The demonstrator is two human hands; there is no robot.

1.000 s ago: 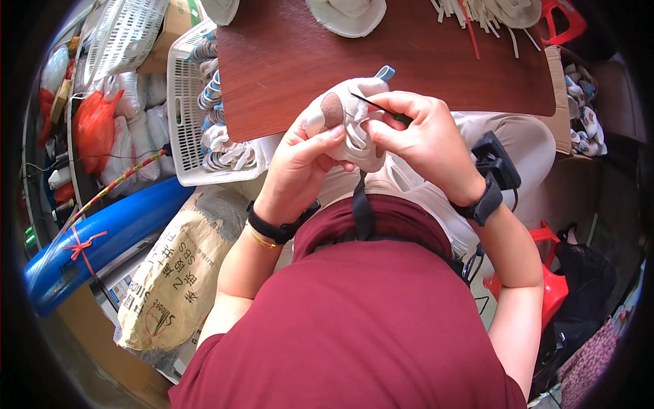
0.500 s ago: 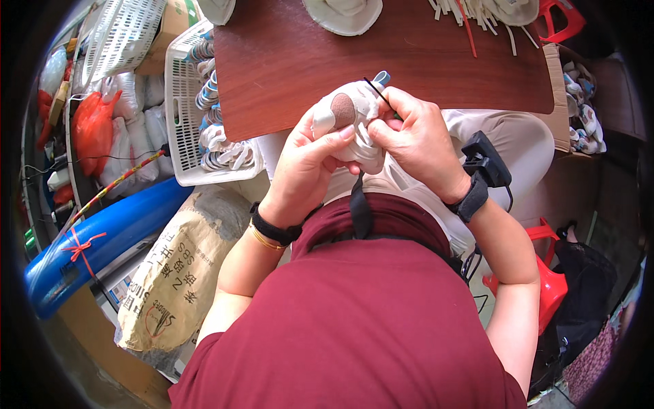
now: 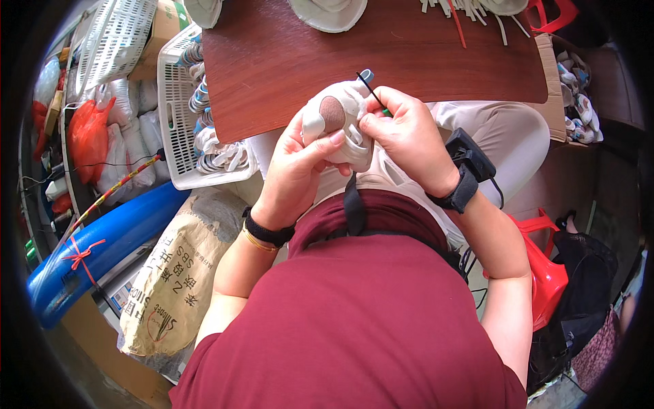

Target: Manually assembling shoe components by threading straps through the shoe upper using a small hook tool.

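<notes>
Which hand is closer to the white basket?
Left. The left hand holds the pale shoe just right of the white basket; the right hand is farther right.

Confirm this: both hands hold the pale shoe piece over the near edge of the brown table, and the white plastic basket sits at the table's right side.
Wrong on one point. The head view shows the white plastic basket at the table's left side, not its right. The rest stands: the left hand and right hand hold the pale shoe piece over the near edge of the brown table.

Probably a small shoe-making workshop: brown worktable [image 3: 409, 61], white parts basket [image 3: 178, 129], stacked sacks [image 3: 170, 293].
</notes>
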